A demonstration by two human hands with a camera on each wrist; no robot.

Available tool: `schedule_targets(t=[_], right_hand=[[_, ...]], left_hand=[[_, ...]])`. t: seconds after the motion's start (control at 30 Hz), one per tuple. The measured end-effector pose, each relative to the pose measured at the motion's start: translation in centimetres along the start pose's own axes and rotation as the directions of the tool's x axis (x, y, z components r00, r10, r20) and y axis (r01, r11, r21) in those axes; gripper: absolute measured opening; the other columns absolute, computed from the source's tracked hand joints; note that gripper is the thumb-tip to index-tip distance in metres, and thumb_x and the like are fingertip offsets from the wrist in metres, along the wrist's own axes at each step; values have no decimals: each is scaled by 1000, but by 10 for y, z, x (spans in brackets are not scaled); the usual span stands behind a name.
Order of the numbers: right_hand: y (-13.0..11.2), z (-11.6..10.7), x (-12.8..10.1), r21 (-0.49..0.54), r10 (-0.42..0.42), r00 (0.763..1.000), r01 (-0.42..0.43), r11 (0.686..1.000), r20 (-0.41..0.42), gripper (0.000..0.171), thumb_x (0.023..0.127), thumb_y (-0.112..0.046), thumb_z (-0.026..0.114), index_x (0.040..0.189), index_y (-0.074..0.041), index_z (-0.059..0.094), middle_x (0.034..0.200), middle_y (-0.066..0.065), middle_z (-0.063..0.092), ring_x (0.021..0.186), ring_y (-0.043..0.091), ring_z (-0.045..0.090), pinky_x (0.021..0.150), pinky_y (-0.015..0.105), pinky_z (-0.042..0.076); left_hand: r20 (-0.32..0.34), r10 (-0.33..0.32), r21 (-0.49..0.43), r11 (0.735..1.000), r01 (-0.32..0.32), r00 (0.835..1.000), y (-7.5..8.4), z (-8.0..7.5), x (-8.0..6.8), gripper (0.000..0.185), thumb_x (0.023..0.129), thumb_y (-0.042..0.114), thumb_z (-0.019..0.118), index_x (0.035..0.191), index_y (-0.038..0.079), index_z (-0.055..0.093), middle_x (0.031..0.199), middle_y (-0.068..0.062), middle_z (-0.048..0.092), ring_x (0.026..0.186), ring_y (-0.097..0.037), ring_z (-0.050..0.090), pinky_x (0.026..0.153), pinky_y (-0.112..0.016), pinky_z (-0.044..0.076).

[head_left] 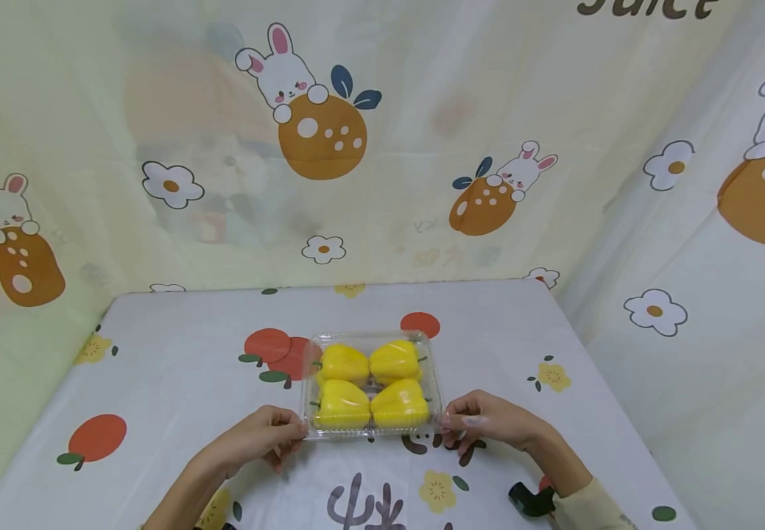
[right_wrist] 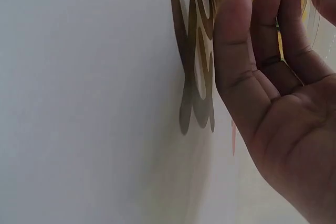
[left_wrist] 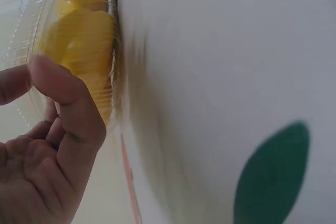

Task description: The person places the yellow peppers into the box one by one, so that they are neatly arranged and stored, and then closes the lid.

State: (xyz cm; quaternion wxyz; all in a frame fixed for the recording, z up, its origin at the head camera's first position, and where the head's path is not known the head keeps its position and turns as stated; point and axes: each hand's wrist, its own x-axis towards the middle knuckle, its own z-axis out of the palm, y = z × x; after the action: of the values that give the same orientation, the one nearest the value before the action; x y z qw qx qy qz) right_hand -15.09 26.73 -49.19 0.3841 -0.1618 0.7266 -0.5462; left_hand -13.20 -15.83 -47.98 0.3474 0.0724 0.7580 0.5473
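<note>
In the head view, a clear plastic clamshell box with a closed lid sits on the table in front of me. Several yellow bell peppers with short green stems lie inside it in two rows. My left hand pinches the near left corner of the box between thumb and fingers. At the near right corner, my right hand grips the rim with curled fingers. In the left wrist view, the thumb and a finger meet at the ribbed side of the box.
A white tablecloth printed with red fruit, flowers and dark brown shapes covers the table. Behind it hangs a cream curtain with rabbit prints, and another sheet closes off the right side. A black curved device is at the right wrist.
</note>
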Motion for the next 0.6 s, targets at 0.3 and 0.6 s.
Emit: schedule_targets(t=[0.3,0.6], right_hand=[[1,0,1,34,-52,998,51,998,28,43,109,-21,58,108,21,64,98,10,74,90,15,69,80,29,66],[0,1,2,29,-49,998,49,998,26,42,108,-21,58,109,21,64,97,7,75,89,14,70,81,29,66]], left_hand=[[31,16,-69,997,-14,999,-2,-1,-1,25,105,22,60,94,0,64,77,1,61,64,-11,55,57,-20,53],[30,28,-73,997,-26,999,-4,0,-1,22,104,19,61,93,0,64,76,2,62,64,-10,54,56,-19,50]])
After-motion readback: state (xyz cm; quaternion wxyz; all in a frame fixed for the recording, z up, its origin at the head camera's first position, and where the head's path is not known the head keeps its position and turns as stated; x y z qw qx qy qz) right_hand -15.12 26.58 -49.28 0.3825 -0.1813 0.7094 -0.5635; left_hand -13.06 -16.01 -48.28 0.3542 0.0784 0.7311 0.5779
